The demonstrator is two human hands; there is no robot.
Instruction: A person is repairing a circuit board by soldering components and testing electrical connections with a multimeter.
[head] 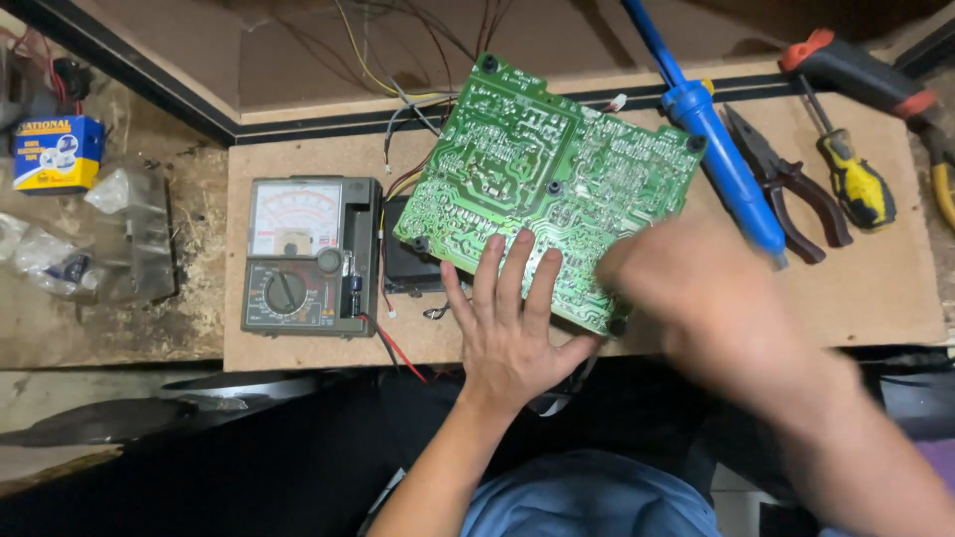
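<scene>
A green circuit board (537, 169) lies solder side up, tilted, on a brown work board (875, 298). My left hand (512, 323) rests flat on the board's near edge, fingers spread, holding nothing. My right hand (706, 298) is blurred with motion over the circuit board's right near corner; its fingers cannot be made out. A blue soldering iron (711, 134) lies just right of the circuit board, its tip end near my right hand.
An analog multimeter (308, 254) sits left of the circuit board with red and black leads. Pliers (796, 184) and a yellow-handled screwdriver (856, 179) lie at the right. A blue and yellow box (55, 149) and plastic bags (119, 239) are at far left.
</scene>
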